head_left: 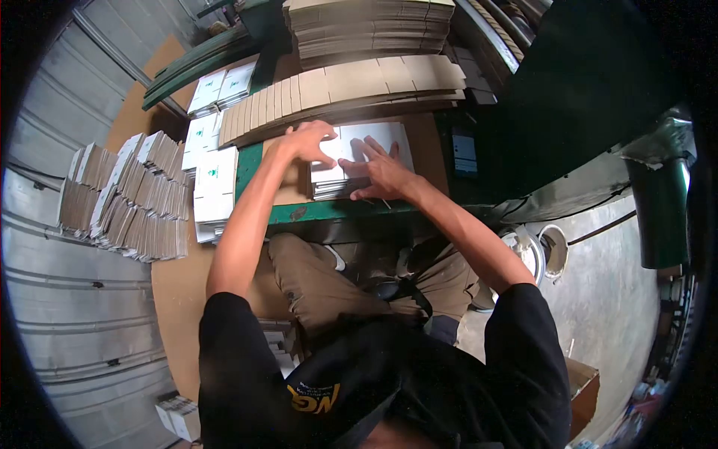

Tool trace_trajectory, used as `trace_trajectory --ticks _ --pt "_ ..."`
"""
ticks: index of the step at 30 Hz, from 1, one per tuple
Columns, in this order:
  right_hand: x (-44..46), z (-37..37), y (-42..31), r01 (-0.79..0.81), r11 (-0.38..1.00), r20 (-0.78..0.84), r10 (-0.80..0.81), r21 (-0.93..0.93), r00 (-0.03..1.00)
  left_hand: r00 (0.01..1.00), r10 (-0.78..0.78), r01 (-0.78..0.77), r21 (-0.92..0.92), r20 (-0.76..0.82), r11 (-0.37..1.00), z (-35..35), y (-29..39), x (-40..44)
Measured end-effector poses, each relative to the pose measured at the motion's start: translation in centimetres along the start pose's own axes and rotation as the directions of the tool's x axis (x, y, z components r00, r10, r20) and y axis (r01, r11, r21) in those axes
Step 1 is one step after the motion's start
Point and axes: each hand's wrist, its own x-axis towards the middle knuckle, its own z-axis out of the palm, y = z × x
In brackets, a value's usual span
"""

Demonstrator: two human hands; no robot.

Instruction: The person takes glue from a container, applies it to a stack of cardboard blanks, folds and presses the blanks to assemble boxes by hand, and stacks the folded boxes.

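A small stack of flat white cardboard pieces lies in front of me on a brown sheet on the green bench. My left hand rests at the stack's left side, its fingers apart and curved over the edge. Across the top and near right part of the stack, my right hand lies with its fingers spread. Neither hand is closed around a piece. Just behind the stack runs a long fanned row of brown cardboard pieces.
White printed card stacks stand left of the bench edge. Several bundles of cardboard sit farther left. A tall brown cardboard pile stands at the back. On the right lies a phone, near a large dark green machine panel.
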Motion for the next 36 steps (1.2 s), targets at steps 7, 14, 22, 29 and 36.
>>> trace_trajectory --ticks 7,14,22,29,36 --pt "-0.3 0.5 -0.1 0.012 0.995 -0.134 0.001 0.102 0.991 0.732 0.051 -0.386 -0.352 -0.679 0.852 5.0 4.1 9.8" --pt "0.0 3.0 3.3 -0.005 0.905 -0.638 0.305 0.426 0.708 0.706 0.068 -0.302 -0.213 -0.705 0.929 6.1 5.4 8.7" --pt "-0.7 4.5 4.7 -0.15 0.613 -0.361 0.626 0.776 0.692 0.766 0.082 -0.228 -0.151 -0.637 0.962 6.7 5.6 8.8" --pt "-1.8 2.0 3.8 -0.11 0.486 -0.243 0.606 0.867 0.758 0.456 -0.097 -0.467 -0.33 -0.885 0.82 5.8 3.3 9.5" --pt "-0.7 2.7 3.9 -0.003 0.531 -0.356 0.574 0.847 0.737 0.817 -0.557 0.311 -0.698 -0.151 0.645 9.7 -1.8 0.1"
